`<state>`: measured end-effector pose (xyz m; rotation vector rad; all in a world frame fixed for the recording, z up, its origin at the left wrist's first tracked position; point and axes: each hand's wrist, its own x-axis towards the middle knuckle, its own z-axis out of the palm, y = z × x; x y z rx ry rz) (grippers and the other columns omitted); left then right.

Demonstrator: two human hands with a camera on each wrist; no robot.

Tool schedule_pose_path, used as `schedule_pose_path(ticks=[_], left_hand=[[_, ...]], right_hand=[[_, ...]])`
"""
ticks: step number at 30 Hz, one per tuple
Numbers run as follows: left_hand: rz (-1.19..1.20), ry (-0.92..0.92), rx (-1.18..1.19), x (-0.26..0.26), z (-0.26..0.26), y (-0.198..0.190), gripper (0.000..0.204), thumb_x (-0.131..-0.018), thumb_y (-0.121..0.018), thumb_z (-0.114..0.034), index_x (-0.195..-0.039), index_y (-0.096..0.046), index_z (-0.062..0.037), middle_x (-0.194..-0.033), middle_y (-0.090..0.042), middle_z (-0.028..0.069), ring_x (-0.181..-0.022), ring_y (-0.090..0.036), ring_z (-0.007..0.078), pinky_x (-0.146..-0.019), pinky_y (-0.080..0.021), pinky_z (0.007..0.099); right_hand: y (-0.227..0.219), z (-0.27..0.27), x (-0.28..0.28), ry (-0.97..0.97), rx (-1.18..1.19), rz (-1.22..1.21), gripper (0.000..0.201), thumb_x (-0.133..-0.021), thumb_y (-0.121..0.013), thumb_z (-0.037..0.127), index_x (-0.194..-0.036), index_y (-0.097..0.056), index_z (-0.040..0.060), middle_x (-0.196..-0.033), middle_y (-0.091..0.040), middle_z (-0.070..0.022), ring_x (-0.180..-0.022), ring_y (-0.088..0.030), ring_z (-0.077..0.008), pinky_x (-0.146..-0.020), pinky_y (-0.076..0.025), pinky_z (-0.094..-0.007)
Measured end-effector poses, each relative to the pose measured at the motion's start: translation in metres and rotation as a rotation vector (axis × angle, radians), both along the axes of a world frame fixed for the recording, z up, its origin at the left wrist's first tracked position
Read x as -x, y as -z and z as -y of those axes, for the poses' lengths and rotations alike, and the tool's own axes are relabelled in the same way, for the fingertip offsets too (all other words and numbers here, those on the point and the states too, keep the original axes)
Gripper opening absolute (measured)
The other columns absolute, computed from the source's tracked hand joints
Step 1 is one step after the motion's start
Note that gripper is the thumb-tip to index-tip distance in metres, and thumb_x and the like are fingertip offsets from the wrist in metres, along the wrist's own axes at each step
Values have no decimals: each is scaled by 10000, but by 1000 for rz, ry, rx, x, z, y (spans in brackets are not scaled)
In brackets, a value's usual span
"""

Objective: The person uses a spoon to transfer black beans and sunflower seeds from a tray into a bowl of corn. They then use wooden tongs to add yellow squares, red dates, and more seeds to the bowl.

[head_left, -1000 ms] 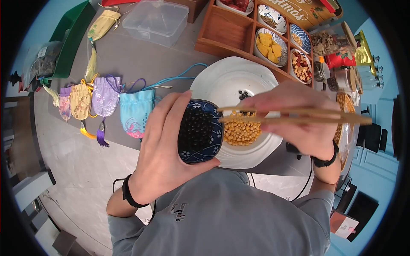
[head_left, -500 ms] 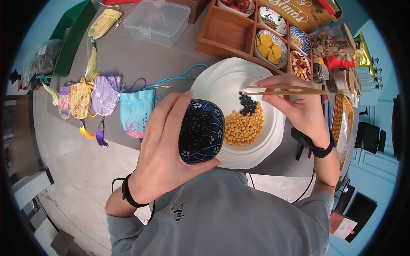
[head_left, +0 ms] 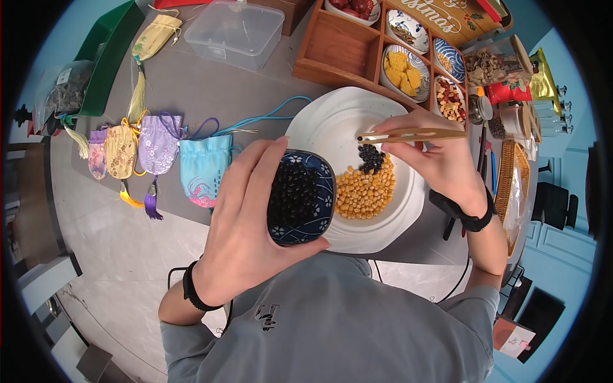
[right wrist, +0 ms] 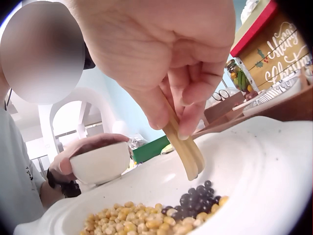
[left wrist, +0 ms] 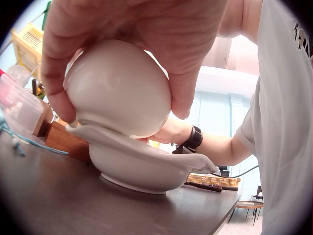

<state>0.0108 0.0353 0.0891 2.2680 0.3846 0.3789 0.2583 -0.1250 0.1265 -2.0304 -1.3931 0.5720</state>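
My left hand (head_left: 233,223) grips a small bowl (head_left: 324,214), blue with white flowers inside and white outside. Black beans (head_left: 294,191) lie in it, and it is tipped toward the wide white dish (head_left: 319,118), close over its left rim. Between the thumb and fingers of my right hand (head_left: 447,169) are pinched wooden tongs (head_left: 421,134), tips pointing left above the dish. A dark bean shows at the tips in the head view. Below them, a small cluster of black beans (right wrist: 198,200) sits against a heap of yellow kernels (head_left: 364,191) in the dish.
Behind the dish stands a wooden divided tray (head_left: 338,51) with small bowls of dried foods. A clear plastic box (head_left: 235,32) is at the back. Several drawstring pouches (head_left: 159,143) lie to the left. Jars (head_left: 511,118) and a wicker basket (head_left: 514,191) stand right.
My right hand has moved the tongs from the small bowl's rim rightward to above the black beans in the dish, then slightly left. The left hand and its bowl have barely moved.
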Motion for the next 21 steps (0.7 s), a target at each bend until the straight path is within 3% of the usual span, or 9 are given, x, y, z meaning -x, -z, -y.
schedule_pose_path(ticks=[4, 7, 9, 11, 16, 19, 21], left_hand=[[-4, -5, -9, 0, 0, 0, 1222, -472, -1008, -241, -1513, -397, -48, -1468, -426, 207, -1340, -483, 387, -1104, -438, 466], [-11, -8, 8, 0, 0, -1, 1219, -470, -1006, -230, -1511, -399, -46, -1463, -433, 198, -1338, -486, 380, -1105, -439, 458], [-6, -10, 23, -1, 1, 0, 1216, -470, -1004, -224, -1510, -400, -43, -1461, -436, 197, -1337, -487, 380, -1105, -438, 456], [-6, -9, 25, -1, 1, -1, 1214, -471, -1003, -221, -1508, -400, -41, -1460, -437, 197, -1336, -488, 380, -1104, -438, 455], [0, -5, 4, -1, 0, -1, 1209, -473, -1004, -220, -1505, -402, -36, -1460, -438, 197, -1334, -487, 381, -1097, -441, 458], [-7, -3, 8, -1, 0, -2, 1209, -474, -1006, -223, -1505, -402, -36, -1460, -437, 201, -1338, -483, 382, -1096, -441, 458], [-4, 3, 8, -1, 0, -1, 1213, -473, -1006, -225, -1506, -401, -36, -1461, -435, 203, -1340, -481, 381, -1096, -441, 458]], right_hand=[[-21, -4, 13, 33, -210, -150, 211, -837, -780, -7, -1044, -743, -36, -1016, -761, -164, -874, -725, -195, -739, -564, -288], [-31, -7, 21, -250, -347, -194, 231, -796, -802, 2, -1006, -731, -63, -965, -763, -209, -859, -740, -245, -728, -574, -315], [-44, -15, 31, -315, -290, -83, 244, -781, -808, 12, -1000, -730, -62, -943, -763, -216, -846, -743, -256, -712, -578, -327], [-46, -15, 36, -306, -293, -63, 246, -771, -806, 11, -992, -729, -63, -943, -762, -222, -839, -744, -257, -706, -580, -333], [-47, 2, 28, -51, -226, -230, 222, -796, -787, 4, -1001, -732, -64, -1022, -761, -201, -880, -738, -237, -749, -583, -330], [-40, 8, 15, 38, -169, -75, 220, -825, -774, -6, -1037, -735, -51, -1069, -758, -172, -921, -730, -228, -787, -583, -328], [-26, 13, 0, 28, -125, 16, 220, -858, -756, -16, -1077, -737, -26, -1064, -758, -125, -918, -711, -179, -801, -577, -300]])
